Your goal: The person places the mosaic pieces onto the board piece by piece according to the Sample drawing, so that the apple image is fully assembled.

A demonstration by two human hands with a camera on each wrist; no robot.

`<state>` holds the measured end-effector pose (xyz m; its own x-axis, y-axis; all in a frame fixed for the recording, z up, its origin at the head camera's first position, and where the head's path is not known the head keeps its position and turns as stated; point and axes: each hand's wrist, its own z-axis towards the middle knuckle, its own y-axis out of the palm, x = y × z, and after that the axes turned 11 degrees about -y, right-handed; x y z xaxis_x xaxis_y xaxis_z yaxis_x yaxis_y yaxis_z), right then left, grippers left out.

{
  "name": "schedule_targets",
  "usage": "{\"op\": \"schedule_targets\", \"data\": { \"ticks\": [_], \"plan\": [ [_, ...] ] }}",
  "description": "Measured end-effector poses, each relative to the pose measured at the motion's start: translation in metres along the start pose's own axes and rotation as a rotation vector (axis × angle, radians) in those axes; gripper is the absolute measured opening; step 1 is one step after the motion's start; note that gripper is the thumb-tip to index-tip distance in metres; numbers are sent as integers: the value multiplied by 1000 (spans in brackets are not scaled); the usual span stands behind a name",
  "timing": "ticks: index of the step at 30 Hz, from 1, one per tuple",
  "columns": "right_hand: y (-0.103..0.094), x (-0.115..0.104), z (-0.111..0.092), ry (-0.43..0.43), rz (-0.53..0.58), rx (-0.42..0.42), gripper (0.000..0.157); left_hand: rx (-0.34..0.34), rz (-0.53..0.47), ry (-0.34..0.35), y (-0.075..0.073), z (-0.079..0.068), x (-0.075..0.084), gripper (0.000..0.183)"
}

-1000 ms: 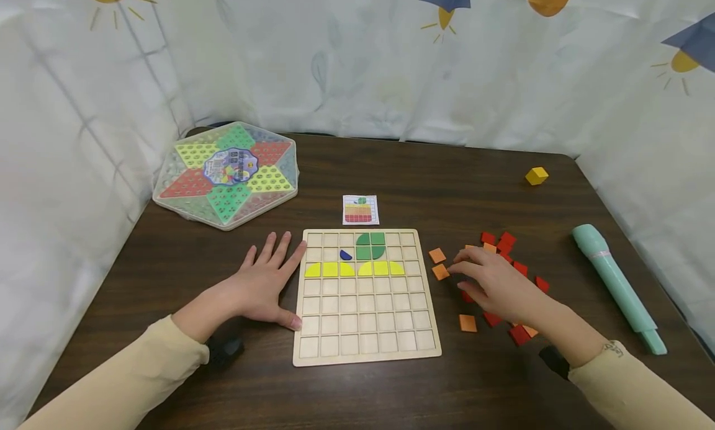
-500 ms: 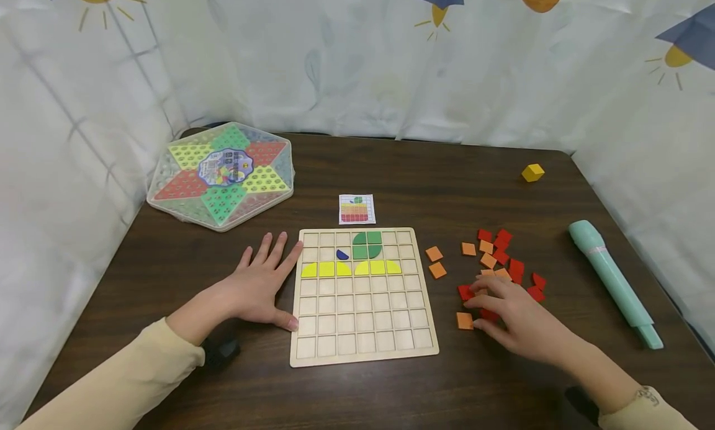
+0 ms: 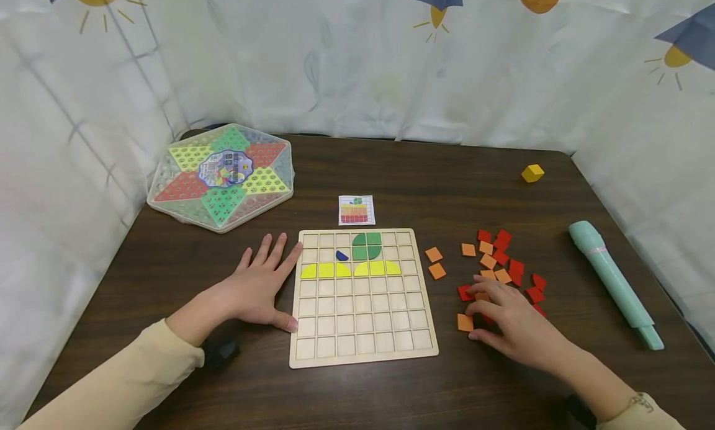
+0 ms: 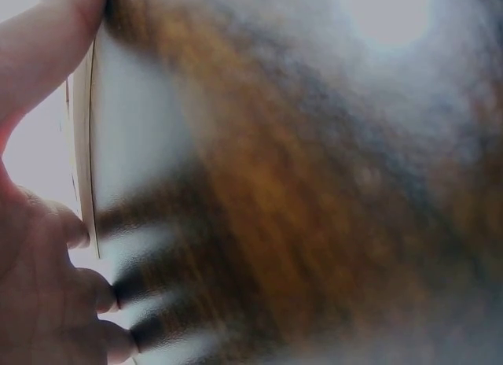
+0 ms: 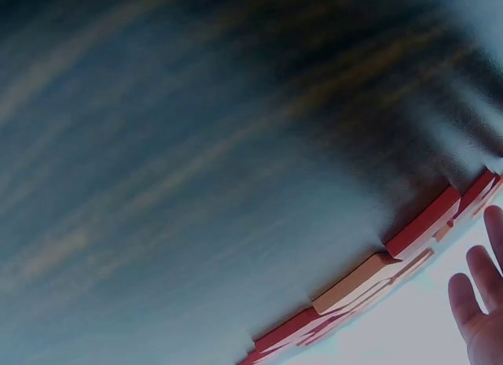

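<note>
My left hand [image 3: 251,296] lies with fingers spread at the left edge of a wooden grid board [image 3: 364,363], thumb and forefinger touching that edge. On the board's upper rows are yellow tiles [image 3: 327,270], green tiles [image 3: 367,246] and a small blue half-round tile [image 3: 342,255]. To the right, my right hand [image 3: 516,324] is over a scatter of red tiles [image 3: 516,267] and orange tiles [image 3: 468,250], fingers loosely bent. Its thumb is beside one orange square tile [image 3: 465,322]; its fingertips partly cover another orange tile. In the right wrist view, the fingers [image 5: 487,278] appear above the tiles' edges.
A small picture card [image 3: 356,210] lies just beyond the board. A hexagonal Chinese checkers box [image 3: 223,175] is at the back left. A yellow block [image 3: 533,173] sits at the back right, and a mint-green microphone-shaped object [image 3: 617,287] lies along the right side.
My right hand has shifted toward the near side, from beside the orange tiles by the board to the lower part of the pile. In the last half second it barely moves. My left hand stays put.
</note>
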<state>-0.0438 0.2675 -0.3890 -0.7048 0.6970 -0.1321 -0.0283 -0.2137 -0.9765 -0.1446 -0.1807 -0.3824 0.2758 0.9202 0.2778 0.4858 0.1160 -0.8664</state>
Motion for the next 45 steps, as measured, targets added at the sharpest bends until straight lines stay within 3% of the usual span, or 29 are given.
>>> {"op": "schedule_targets", "data": {
  "ticks": [13, 21, 33, 45],
  "plan": [
    [-8, -1, 12, -33, -21, 51, 35, 4, 6, -4, 0, 0, 1, 139],
    [-16, -3, 41, -63, -45, 68, 35, 1, -10, 8, 0, -2, 0, 138],
    [-9, -14, 92, -79, -3, 4, 29, -2, -13, 3, -1, -1, 0, 138],
    [5, -23, 116, -121, -28, -33, 27, -3, -6, -3, 0, -1, -1, 139]
  ]
}}
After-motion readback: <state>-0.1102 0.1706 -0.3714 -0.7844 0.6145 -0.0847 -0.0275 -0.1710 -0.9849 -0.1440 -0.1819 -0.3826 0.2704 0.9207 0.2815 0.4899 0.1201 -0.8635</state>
